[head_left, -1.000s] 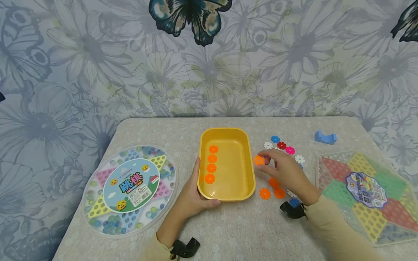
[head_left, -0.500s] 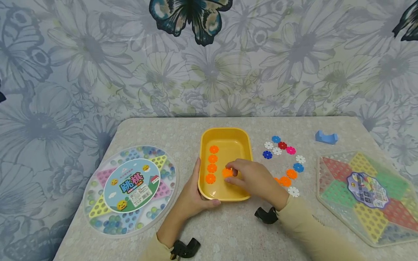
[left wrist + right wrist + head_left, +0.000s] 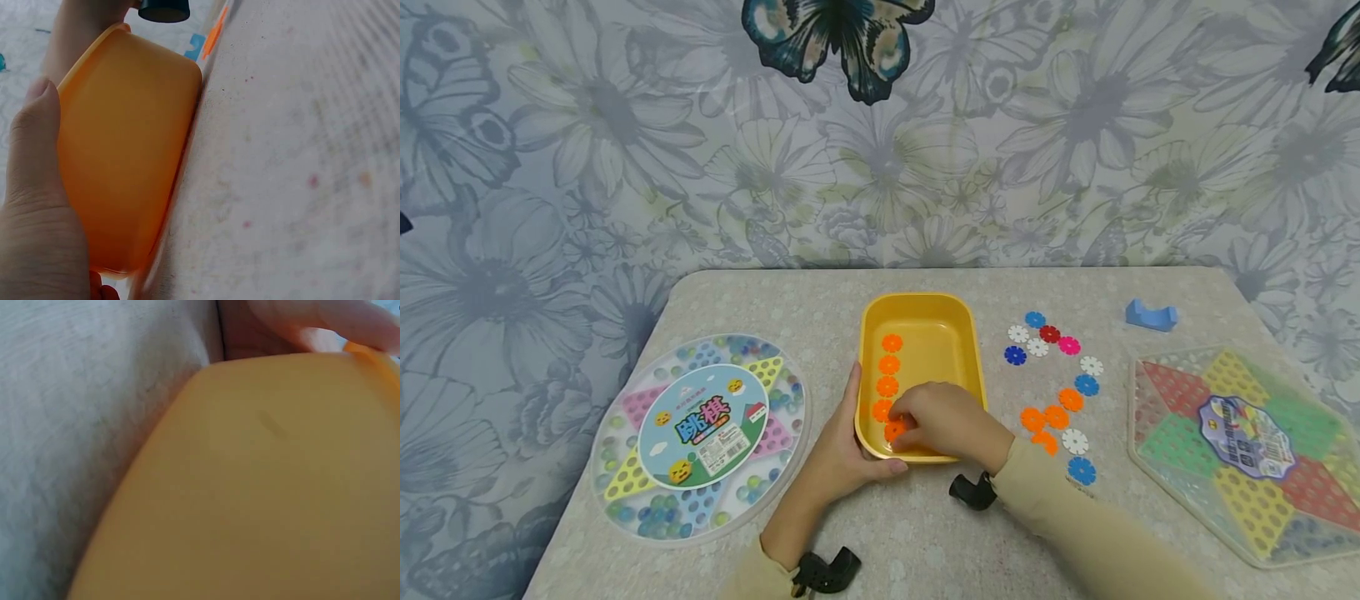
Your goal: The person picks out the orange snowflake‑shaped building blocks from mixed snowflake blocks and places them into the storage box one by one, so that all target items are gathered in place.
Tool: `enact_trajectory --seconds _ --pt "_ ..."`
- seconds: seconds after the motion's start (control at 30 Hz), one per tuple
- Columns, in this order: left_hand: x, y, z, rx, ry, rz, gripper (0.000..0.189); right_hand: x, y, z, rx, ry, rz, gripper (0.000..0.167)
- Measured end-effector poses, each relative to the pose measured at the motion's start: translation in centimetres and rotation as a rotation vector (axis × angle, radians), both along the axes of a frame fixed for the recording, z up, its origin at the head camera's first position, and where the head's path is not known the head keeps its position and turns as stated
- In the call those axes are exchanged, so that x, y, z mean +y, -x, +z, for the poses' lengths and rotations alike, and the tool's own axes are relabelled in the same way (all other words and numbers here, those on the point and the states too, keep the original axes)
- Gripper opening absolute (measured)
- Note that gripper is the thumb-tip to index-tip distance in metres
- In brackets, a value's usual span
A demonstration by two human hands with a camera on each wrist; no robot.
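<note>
A yellow rectangular tray (image 3: 942, 340) sits on the table, its outer wall filling much of both wrist views. My left hand (image 3: 841, 450) grips its near left corner, fingers along the left side and thumb at the front edge. Several orange flower-shaped discs (image 3: 887, 387) lie in a column along the tray's left side. Inside the tray, my right hand (image 3: 951, 425) pinches another orange flower-shaped disc (image 3: 894, 430) at the near end of that column; the fingers partly cover it. Right of the tray, more orange flower-shaped discs (image 3: 1056, 417) lie loose.
White, blue, red and pink flower discs (image 3: 1069, 345) are scattered right of the tray. A round Chinese checkers set (image 3: 702, 427) lies at the left, a clear-cased game board (image 3: 1243, 442) at the right. Behind it sits a small blue block (image 3: 1152, 316). A patterned wall hanging (image 3: 880, 192) rises behind.
My right hand has carried an orange flower-shaped disc leftward from beside the tray into it, then down to the near end of the column. The left hand has kept its place on the tray.
</note>
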State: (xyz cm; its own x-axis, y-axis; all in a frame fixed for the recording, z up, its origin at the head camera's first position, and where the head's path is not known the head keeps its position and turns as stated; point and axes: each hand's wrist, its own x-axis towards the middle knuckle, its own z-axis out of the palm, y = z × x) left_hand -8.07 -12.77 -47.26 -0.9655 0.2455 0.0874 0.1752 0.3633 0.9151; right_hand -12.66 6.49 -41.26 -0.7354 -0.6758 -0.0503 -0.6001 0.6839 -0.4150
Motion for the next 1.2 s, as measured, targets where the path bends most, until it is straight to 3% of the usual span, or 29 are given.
enact_trajectory --seconds 0.5,0.7,0.97,1.2 --pt "0.1 0.0 0.0 -0.006 0.004 0.001 0.134 -0.2 -0.1 0.1 -0.035 -0.009 0.025 0.026" --pt "0.1 -0.1 0.0 -0.002 0.011 0.003 0.134 0.1 0.1 0.5 -0.004 -0.016 0.056 0.021" --pt "0.1 0.0 -0.1 -0.021 -0.019 0.000 0.134 2.8 -0.3 3.3 0.088 0.073 -0.094 0.034" --pt "0.2 0.1 0.0 -0.025 -0.063 -0.013 0.137 8.2 0.2 4.6 0.148 0.127 -0.248 0.036"
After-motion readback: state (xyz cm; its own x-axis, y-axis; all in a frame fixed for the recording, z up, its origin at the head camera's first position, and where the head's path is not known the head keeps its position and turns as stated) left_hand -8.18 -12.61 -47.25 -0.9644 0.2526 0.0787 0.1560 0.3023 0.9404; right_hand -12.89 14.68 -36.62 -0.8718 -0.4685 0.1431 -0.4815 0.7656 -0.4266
